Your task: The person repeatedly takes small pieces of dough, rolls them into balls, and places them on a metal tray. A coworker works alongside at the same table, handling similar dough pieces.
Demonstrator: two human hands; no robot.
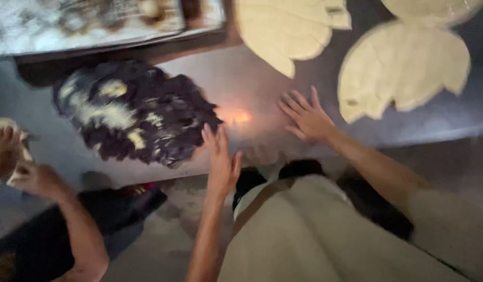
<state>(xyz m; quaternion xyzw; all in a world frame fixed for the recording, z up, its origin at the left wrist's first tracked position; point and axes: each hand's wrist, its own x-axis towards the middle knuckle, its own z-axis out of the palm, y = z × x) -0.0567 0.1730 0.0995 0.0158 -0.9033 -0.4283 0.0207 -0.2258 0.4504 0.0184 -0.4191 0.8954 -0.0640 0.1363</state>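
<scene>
At far left a co-worker's hand (35,177) grips pale dough. The charred flatbread (137,112) lies on the table (241,78), probably brittle; lift it by its near rim. The left hand (220,156) is open beside it, the right hand (307,117) spread flat. Raw dough sheets (403,68) crowd the right.

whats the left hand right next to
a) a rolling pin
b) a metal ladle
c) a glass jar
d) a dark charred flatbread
d: the left hand, fingers spread and empty, sits at the edge of the dark charred flatbread on the grey cooking surface, while the right hand lies flat further over, nearer the pale flatbread.
</scene>
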